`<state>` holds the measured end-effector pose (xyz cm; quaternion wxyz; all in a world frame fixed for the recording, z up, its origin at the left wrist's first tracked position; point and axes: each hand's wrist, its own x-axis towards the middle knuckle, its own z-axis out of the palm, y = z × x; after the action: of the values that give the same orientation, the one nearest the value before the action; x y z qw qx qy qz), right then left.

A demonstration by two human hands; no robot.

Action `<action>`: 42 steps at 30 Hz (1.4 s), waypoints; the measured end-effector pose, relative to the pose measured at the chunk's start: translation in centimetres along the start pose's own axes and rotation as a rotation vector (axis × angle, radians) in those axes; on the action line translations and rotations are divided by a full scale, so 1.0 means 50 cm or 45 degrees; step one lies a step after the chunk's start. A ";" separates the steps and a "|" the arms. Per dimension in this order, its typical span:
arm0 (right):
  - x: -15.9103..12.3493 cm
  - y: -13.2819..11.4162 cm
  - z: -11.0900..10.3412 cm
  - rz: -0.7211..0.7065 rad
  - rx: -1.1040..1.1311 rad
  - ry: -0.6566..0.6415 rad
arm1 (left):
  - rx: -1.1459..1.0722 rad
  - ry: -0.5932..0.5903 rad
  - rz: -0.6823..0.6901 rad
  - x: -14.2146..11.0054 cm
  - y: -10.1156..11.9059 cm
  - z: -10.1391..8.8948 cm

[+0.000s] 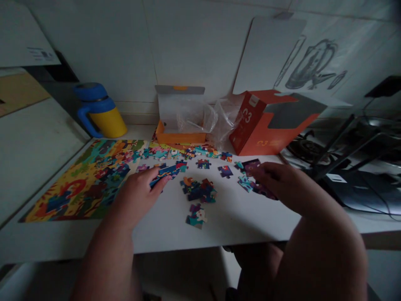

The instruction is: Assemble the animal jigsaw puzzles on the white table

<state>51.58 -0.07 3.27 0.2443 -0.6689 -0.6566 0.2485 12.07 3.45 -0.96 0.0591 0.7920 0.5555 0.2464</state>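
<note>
My left hand (144,187) is closed on a blue jigsaw puzzle piece (167,170), pinched between thumb and fingers above the white table. At the right, my right hand (275,182) has its fingers pressed together on a dark purple jigsaw piece (250,164), among other purple and teal pieces. Between the hands lies a heap of mixed pieces (200,190), with a smaller purple and white cluster (196,216) nearer the edge. Two single pieces, one (203,164) at mid-table and one (225,171) further right, lie apart.
A colourful picture sheet (73,184) covers the table's left side. Behind it stands a blue and yellow jug (103,113). An open yellow box (181,138), clear plastic wrap (224,121) and an orange carton (266,125) stand along the back. A stove (308,146) is at the right.
</note>
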 end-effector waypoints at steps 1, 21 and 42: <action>0.001 -0.009 0.006 0.050 -0.024 -0.177 | 0.028 -0.012 -0.014 0.000 0.003 -0.002; 0.025 0.009 0.012 0.158 -0.514 -0.394 | 0.120 -0.227 -0.167 0.002 0.028 -0.011; 0.007 0.019 -0.006 0.270 -0.387 -0.328 | 0.125 -0.262 -0.188 0.005 0.029 -0.011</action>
<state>52.49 0.25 2.90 0.0273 -0.7259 -0.6384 0.2544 13.11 3.03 0.11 0.0949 0.7720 0.6147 0.1313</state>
